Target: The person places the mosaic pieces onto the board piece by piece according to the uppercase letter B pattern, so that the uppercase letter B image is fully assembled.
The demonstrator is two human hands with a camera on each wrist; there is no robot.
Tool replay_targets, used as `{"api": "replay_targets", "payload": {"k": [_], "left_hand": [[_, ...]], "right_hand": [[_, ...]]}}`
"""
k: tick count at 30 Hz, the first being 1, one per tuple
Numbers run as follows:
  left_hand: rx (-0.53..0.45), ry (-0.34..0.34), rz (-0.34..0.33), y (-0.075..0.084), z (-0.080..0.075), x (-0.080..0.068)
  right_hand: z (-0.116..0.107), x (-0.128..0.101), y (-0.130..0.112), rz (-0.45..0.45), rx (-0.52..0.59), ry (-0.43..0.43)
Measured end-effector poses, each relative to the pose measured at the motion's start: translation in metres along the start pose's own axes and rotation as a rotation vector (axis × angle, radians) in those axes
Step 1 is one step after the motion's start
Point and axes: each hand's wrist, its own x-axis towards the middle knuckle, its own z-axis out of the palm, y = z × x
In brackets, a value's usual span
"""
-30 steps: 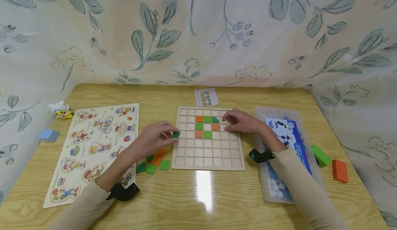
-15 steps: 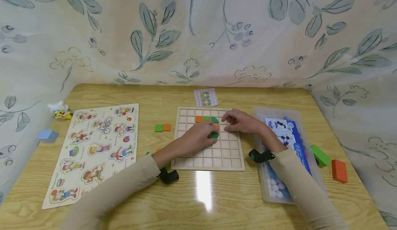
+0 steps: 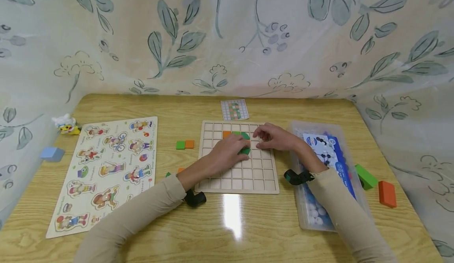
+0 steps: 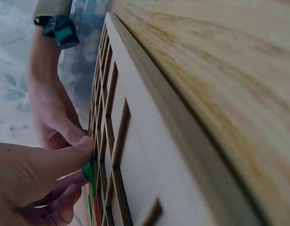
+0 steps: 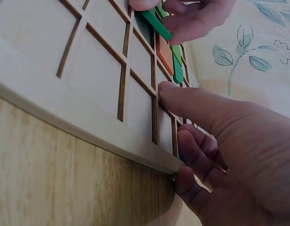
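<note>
A wooden grid board point(image 3: 248, 176) lies mid-table with orange point(image 3: 226, 134) and green tiles point(image 3: 245, 135) in its upper cells. My left hand point(image 3: 238, 151) reaches across it and pinches a green tile point(image 3: 245, 151) tilted over a cell; the left wrist view shows that tile point(image 4: 88, 170) held edge-on between thumb and fingers point(image 4: 65, 162). My right hand point(image 3: 264, 138) holds the board's right edge, thumb point(image 5: 182, 101) pressed on top and fingers curled against the rim point(image 5: 135, 150). A small pattern card point(image 3: 234, 109) lies behind the board.
A loose green tile point(image 3: 180, 145) and an orange one point(image 3: 189, 144) lie left of the board. A picture puzzle point(image 3: 106, 168) fills the left. A clear plastic box point(image 3: 319, 215) stands right, with green point(image 3: 365, 176) and orange blocks point(image 3: 386, 194) beyond. A blue block point(image 3: 51, 153) and toy point(image 3: 65, 124) sit far left.
My left hand carried the green tile from left of the board to its upper middle, and its arm now covers the tile pile. The right hand stayed on the board's edge.
</note>
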Motion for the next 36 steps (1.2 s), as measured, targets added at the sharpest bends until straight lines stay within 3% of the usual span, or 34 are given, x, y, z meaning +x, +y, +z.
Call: {"api": "replay_targets", "payload": {"k": [10, 18, 22, 29, 36], "left_hand": [[0.037, 0.002, -0.024, -0.002, -0.001, -0.002], [-0.011, -0.053, -0.041, -0.006, -0.020, -0.030], [-0.032, -0.031, -0.062, -0.028, -0.040, -0.050], [-0.156, 0.074, -0.141, -0.082, -0.076, -0.090], [-0.257, 0.096, -0.190, -0.133, -0.087, -0.117]], "right_hand": [[-0.001, 0.000, -0.003, 0.001, -0.002, -0.003], [0.003, 0.004, -0.003, 0.008, 0.004, -0.002], [0.003, 0.005, -0.005, 0.021, -0.005, 0.000], [0.004, 0.004, -0.003, 0.025, -0.003, -0.001], [0.003, 0.002, 0.000, 0.046, -0.012, 0.004]]}}
